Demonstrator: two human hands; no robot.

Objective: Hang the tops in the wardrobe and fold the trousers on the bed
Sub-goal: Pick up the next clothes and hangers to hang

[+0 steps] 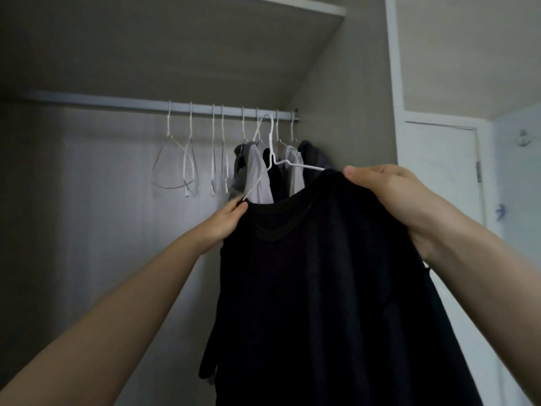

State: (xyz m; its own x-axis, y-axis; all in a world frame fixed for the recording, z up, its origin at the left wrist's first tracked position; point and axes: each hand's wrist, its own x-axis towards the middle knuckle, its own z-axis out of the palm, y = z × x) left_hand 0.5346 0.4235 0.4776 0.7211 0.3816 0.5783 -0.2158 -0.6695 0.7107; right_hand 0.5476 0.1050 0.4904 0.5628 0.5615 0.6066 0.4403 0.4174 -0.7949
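The view looks up into an open wardrobe with pale wood-grain walls [87, 200], dim on its left side. A shelf [175, 48] spans its top, and a white rail [146, 105] runs beneath it to the right wall. To the right stands a white frame [395, 83], then a white door [439, 171] with a hinge [479, 171]. A small hook [523, 138] sits on the far right wall. The light is soft and dull.

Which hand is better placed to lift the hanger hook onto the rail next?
Probably the left hand: it pinches the white wire hanger and black top at the left shoulder, nearer the white wardrobe rail. The right hand grips the other shoulder, closer to the camera.
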